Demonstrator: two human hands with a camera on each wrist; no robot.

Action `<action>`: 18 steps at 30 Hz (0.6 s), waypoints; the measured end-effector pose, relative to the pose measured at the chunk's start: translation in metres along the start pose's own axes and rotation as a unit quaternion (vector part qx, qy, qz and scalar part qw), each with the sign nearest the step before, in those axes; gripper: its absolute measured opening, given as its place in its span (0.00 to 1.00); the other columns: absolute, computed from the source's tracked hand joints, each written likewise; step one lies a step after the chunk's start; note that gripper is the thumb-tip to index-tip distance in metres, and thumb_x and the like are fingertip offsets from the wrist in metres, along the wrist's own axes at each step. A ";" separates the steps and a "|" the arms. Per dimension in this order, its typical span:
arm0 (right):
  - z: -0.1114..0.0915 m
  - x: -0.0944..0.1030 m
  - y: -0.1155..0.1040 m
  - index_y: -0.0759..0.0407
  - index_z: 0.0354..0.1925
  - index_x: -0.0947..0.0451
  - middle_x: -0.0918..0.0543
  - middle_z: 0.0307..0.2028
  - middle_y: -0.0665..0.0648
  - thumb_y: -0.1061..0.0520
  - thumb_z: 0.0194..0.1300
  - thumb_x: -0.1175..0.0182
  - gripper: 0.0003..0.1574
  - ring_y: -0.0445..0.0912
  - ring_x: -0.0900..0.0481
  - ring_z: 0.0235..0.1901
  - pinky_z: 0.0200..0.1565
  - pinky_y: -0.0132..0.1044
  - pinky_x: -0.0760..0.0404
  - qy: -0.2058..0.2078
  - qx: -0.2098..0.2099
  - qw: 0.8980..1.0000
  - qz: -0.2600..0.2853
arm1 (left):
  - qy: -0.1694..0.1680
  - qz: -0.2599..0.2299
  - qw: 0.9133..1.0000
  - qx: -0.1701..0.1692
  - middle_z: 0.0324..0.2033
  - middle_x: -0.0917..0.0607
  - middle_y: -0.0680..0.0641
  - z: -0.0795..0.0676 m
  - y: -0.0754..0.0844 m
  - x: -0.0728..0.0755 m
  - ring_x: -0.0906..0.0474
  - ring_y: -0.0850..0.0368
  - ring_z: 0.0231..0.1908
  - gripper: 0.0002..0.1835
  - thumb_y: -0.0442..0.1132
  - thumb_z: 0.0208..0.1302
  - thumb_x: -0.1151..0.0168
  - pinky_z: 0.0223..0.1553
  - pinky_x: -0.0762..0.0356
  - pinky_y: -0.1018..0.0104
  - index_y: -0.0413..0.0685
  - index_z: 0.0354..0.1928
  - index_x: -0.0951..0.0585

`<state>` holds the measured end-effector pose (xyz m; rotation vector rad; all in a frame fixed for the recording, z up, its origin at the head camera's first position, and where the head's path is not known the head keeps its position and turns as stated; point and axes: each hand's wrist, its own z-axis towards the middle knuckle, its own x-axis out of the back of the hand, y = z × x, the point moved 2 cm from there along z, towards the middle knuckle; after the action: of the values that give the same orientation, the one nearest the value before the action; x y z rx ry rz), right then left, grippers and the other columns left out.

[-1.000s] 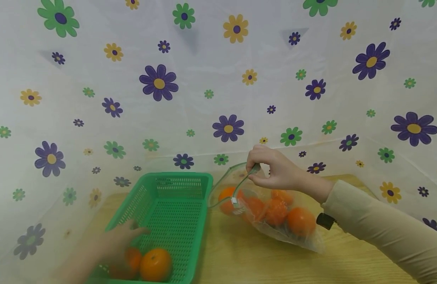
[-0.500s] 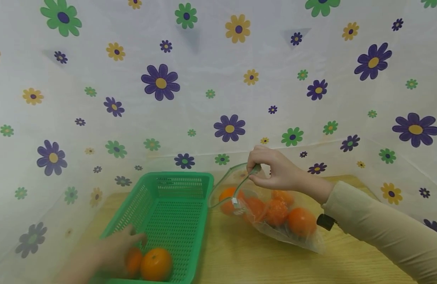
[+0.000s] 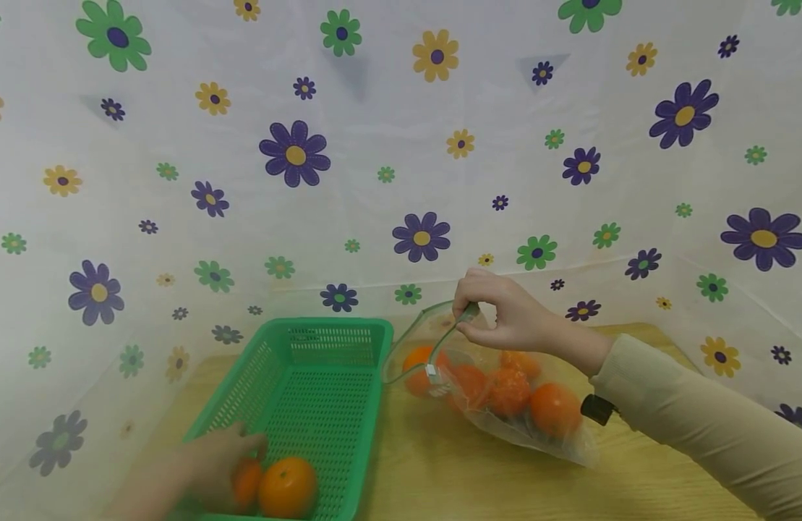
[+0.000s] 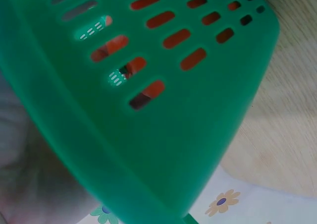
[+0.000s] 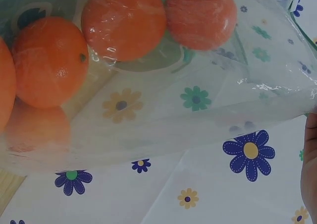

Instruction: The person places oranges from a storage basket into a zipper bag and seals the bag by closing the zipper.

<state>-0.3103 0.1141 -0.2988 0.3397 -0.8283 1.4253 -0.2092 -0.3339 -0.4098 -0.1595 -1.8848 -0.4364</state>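
In the head view my left hand [image 3: 213, 463], blurred, is down inside the green plastic basket [image 3: 369, 449], curled over an orange [image 3: 247, 480] near its front left corner. A second orange [image 3: 287, 488] sits just right of that one. Most of the left fingers are hidden behind the hand. My right hand [image 3: 505, 312] pinches the green-edged rim of a clear zip bag [image 3: 570, 450], raising its mouth toward the basket. Several oranges [image 5: 124, 23] lie in the bag, as the right wrist view also shows.
The wooden table [image 3: 440, 470] carries both basket and bag. A white flowered sheet [image 3: 361, 145] hangs behind and at the sides. In the left wrist view the slotted basket wall [image 4: 188, 120] fills most of the picture, with orange showing through the slots.
My left hand has lowered slightly onto the left orange, covering more of it. The right hand keeps its pinch on the bag rim, and the bag has stayed in place.
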 end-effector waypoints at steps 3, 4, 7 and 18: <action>0.000 0.000 0.000 0.53 0.34 0.19 0.23 0.29 0.49 0.69 0.57 0.31 0.13 0.42 0.31 0.35 0.37 0.29 0.31 0.001 0.000 1.000 0.001 | -0.001 0.005 1.000 -0.002 0.43 0.21 0.47 -0.001 0.002 0.001 0.23 0.50 0.42 0.29 0.44 0.37 0.16 0.39 0.17 0.44 0.60 0.44 0.20; 0.000 0.000 0.000 0.53 0.34 0.19 0.23 0.28 0.49 0.69 0.57 0.31 0.13 0.42 0.31 0.35 0.37 0.29 0.31 0.001 0.001 1.000 0.001 | -0.002 0.005 1.000 -0.003 0.42 0.21 0.47 -0.001 0.002 0.001 0.24 0.51 0.42 0.29 0.44 0.38 0.16 0.39 0.17 0.45 0.60 0.44 0.21; -0.001 0.000 0.000 0.53 0.35 0.19 0.23 0.28 0.50 0.69 0.57 0.31 0.12 0.42 0.31 0.35 0.38 0.29 0.30 0.001 0.003 1.000 0.000 | -0.009 0.003 1.000 -0.001 0.43 0.21 0.48 0.000 0.002 0.001 0.24 0.51 0.42 0.28 0.44 0.38 0.16 0.40 0.17 0.45 0.61 0.43 0.21; -0.001 0.001 0.000 0.53 0.34 0.19 0.23 0.29 0.49 0.69 0.57 0.31 0.13 0.42 0.30 0.35 0.36 0.36 0.28 0.000 0.000 1.000 -0.003 | -0.012 0.008 1.000 0.008 0.43 0.20 0.47 0.003 0.003 0.003 0.23 0.50 0.42 0.31 0.40 0.32 0.17 0.40 0.15 0.42 0.62 0.43 0.20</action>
<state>-0.3098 0.1158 -0.2985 0.3414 -0.8279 1.4198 -0.2121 -0.3299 -0.4071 -0.1691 -1.9086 -0.4110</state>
